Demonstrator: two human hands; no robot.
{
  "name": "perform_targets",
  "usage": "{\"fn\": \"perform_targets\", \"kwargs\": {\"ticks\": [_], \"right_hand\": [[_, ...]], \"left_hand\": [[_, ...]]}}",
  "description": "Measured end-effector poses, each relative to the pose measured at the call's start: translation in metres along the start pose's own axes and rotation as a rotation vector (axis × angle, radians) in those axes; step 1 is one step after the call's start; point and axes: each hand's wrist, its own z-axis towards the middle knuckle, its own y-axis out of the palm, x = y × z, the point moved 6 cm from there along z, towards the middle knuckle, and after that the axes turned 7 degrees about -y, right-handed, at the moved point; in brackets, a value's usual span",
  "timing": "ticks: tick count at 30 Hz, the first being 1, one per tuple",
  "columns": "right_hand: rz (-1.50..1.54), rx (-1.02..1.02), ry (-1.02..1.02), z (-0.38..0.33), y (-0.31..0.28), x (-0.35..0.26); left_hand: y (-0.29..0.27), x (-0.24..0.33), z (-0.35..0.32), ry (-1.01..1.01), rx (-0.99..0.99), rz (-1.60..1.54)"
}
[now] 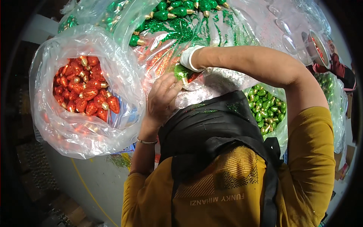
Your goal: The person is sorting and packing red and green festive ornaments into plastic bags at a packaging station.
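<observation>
A glittery green bulb ornament (pixel 182 71) with a gold cap lies between my two hands, over the plastic-covered work surface (pixel 219 81). My left hand (pixel 164 94) is closed, its curled fingers at the ornament beside the cap. From the right, my right hand (pixel 191 58) reaches in wearing a white glove and overlaps the ornament's upper side. Its fingers are hidden, so their grip cannot be made out. Red glitter shows under the hands, and loose green glitter (pixel 170 27) is spread just beyond.
On the left stands a clear plastic bag (pixel 43 87) of red bulb ornaments (pixel 81 89). Green bulb ornaments (pixel 181 10) lie at the far edge. Another bag of green bulb ornaments (pixel 266 108) is by my right side. A round container (pixel 318 48) sits at the far right.
</observation>
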Motion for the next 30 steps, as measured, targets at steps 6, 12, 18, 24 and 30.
{"fn": "perform_targets", "kwargs": {"ticks": [6, 12, 18, 24, 30], "right_hand": [[-0.114, 0.013, 0.085, -0.015, -0.013, 0.004], [-0.140, 0.126, 0.120, -0.034, -0.026, -0.012], [-0.093, 0.059, 0.041, -0.024, -0.025, -0.001], [-0.226, 0.103, 0.139, -0.041, -0.037, -0.022], [-0.366, -0.278, 0.021, -0.071, -0.071, -0.059]], "left_hand": [[0.003, -0.001, -0.002, 0.021, -0.006, -0.035], [0.003, 0.002, 0.000, 0.033, 0.045, -0.028], [0.003, 0.003, -0.001, 0.045, 0.068, -0.058], [0.005, 0.005, 0.004, 0.067, 0.093, -0.038], [0.002, 0.006, 0.013, 0.091, 0.017, -0.045]]}}
